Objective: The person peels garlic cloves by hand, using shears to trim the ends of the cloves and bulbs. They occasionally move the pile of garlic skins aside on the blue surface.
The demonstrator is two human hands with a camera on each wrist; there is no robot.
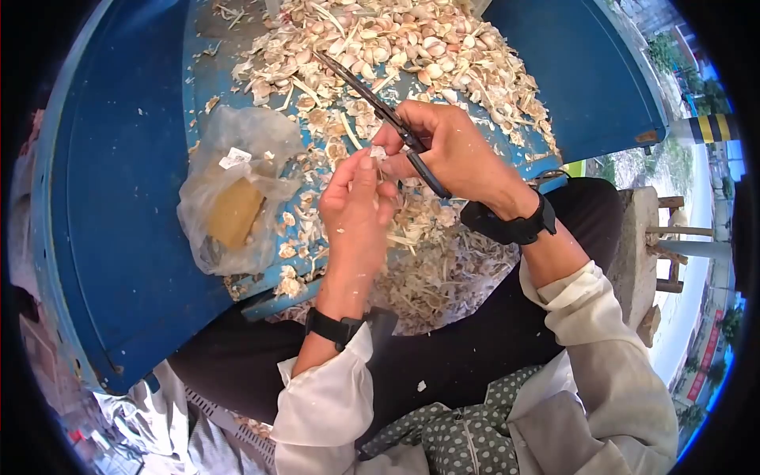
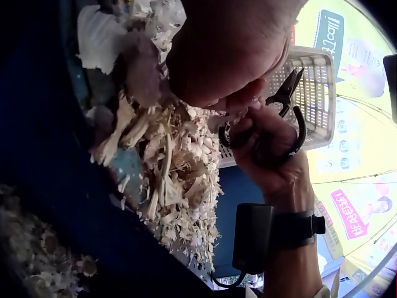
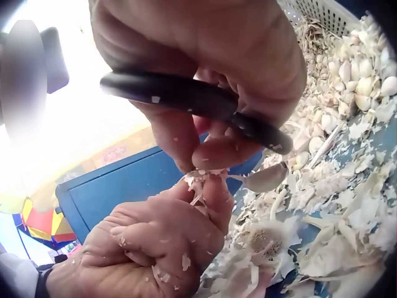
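Two hands: left hand (image 1: 354, 207) and right hand (image 1: 453, 150); one pair of black scissors (image 1: 380, 111), held in the right hand; one small papery garlic piece (image 1: 378, 153) pinched between the fingertips of both hands; two black wrist straps, one per wrist (image 1: 336, 326) (image 1: 514, 226); one clear plastic bag (image 1: 237, 186) containing one yellowish block; one white slotted basket (image 2: 313, 93); one blue desk (image 1: 119, 198); garlic cloves (image 1: 396, 39) and husk scraps (image 1: 427, 269) in heaps, too many to count.

No writing can be read: the characters on the pink sign (image 2: 350, 214) and the label on the plastic bag (image 1: 234, 157) are too blurred.
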